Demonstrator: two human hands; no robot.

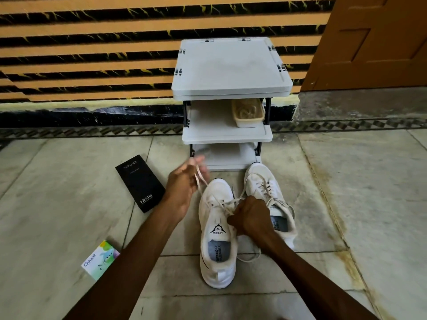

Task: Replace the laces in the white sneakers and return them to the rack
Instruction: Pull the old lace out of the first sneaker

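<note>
Work on the lace (200,184) of the near sneaker (217,248), lower centre of frame; upright on the floor (346,204), toe toward the rack (231,72), heel toward the bottom edge. Far sneaker (265,181) just to its right, laced, loose ends trailing, toe at the rack's lowest shelf. Neither sneaker on a shelf yet.

Left hand (182,188), centre frame, raised above the toe. Fingers (196,161) motion-blurred, apparently pinching one end of the lace, drawn taut up and to the left. Right hand (251,218), just right of the tongue, fingers curled tight in a fist round the other run of the same lace. Threading or unthreading: cannot tell from this view.

Likely faults from here, by judgement:
(a) Uneven ends, from a harder pull on one side than on the other.
(b) Lace escaping an eyelet, from a lost pinch in the left hand during a fast pull.
(c) Near sneaker dragged or tipped against the far one, with neither hand pressing the upper down.
(d) Tangling with the far sneaker's loose ends, close under the right hand.
(e) Twisted or skipped crossing, with the eyelets largely hidden behind the right hand.

Elsewhere: basket (248,114) on the middle shelf, upper centre. Black box (141,183) left of centre. Small printed box (100,259) lower left.
</note>
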